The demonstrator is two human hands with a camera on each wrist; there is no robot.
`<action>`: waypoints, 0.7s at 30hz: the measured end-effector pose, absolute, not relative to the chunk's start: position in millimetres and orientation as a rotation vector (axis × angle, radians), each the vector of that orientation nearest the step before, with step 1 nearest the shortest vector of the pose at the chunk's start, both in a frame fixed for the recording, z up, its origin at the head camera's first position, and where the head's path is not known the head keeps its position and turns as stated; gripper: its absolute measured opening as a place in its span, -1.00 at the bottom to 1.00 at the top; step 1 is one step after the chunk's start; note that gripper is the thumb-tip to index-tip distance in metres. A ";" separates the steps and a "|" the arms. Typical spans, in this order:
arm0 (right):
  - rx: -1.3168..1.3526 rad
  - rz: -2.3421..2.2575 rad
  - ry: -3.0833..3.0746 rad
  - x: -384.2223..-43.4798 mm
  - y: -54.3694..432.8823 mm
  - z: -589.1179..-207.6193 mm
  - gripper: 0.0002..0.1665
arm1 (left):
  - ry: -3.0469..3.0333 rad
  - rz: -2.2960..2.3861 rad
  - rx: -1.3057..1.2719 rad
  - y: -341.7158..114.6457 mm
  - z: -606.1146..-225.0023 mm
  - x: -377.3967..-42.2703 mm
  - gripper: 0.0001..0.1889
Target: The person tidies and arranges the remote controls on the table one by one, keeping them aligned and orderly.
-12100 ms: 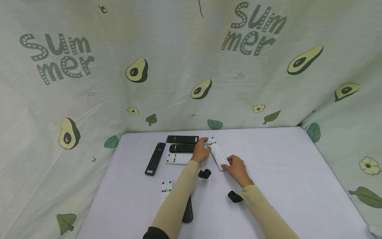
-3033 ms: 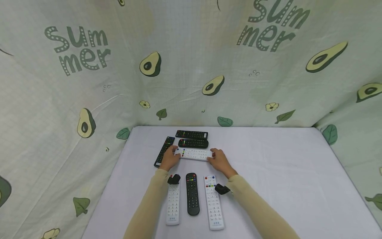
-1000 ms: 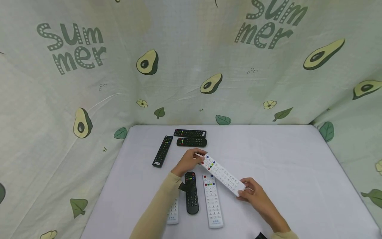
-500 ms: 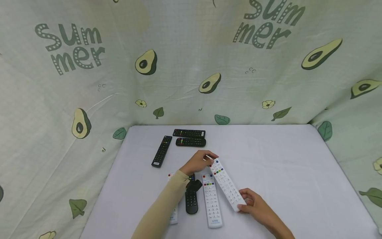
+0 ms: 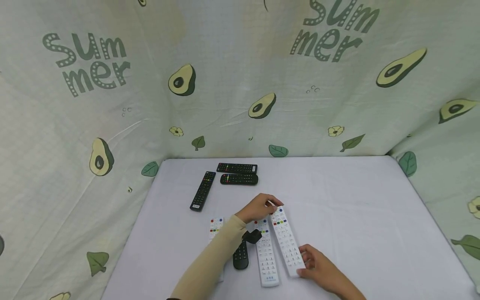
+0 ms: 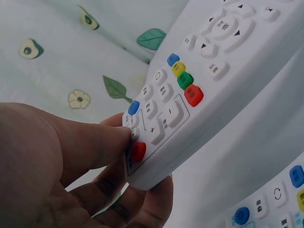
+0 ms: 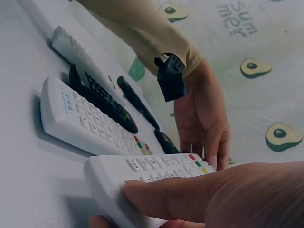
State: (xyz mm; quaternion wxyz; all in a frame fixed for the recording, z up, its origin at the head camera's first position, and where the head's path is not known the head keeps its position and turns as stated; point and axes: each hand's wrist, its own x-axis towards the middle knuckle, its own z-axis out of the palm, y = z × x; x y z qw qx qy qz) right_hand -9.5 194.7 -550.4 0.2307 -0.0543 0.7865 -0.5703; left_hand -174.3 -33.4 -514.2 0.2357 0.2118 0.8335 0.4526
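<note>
A white remote control [image 5: 288,243] with colored buttons is held at both ends, tilted beside the row of remotes. My left hand [image 5: 260,207] pinches its far end; in the left wrist view the thumb [image 6: 102,142] lies on the button face and the fingers curl beneath. My right hand [image 5: 318,268] grips the near end, its thumb [image 7: 166,195] on top in the right wrist view. Just left lies another white remote [image 5: 267,260], then a black remote [image 5: 241,256] and a third white remote [image 5: 216,227], both partly hidden by my left sleeve.
Toward the back of the white table [image 5: 356,208] lie two black remotes, one [image 5: 237,168] behind the other [image 5: 239,179]. A slanted black remote [image 5: 203,191] is to their left. A cloth printed with avocados [image 5: 225,62] hangs behind the table.
The held white remote, earlier lying near the black ones at the back, has been lifted, brought forward and right, and turned nearly parallel to the front row. Both hands moved with it.
</note>
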 end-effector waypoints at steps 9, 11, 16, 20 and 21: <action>-0.147 -1.463 2.259 -5.8 192.8 -550.8 -0.42 | 2.250 1.234 0.573 -23.1 -521.3 -172.1 -0.75; -0.141 -1.446 2.263 -5.5 192.2 -549.8 -0.42 | 2.237 1.239 0.556 -21.2 -522.0 -171.8 -0.75; -0.166 -1.434 2.266 -3.8 191.7 -546.5 -0.43 | 2.212 1.248 0.531 -17.2 -522.7 -172.1 -0.76; -0.161 -1.413 2.279 -1.7 190.6 -543.8 -0.45 | 2.204 1.231 0.549 -13.6 -525.6 -172.5 -0.76; -0.148 -1.405 2.278 -1.1 190.1 -542.9 -0.45 | 2.204 1.222 0.551 -12.7 -526.3 -172.2 -0.76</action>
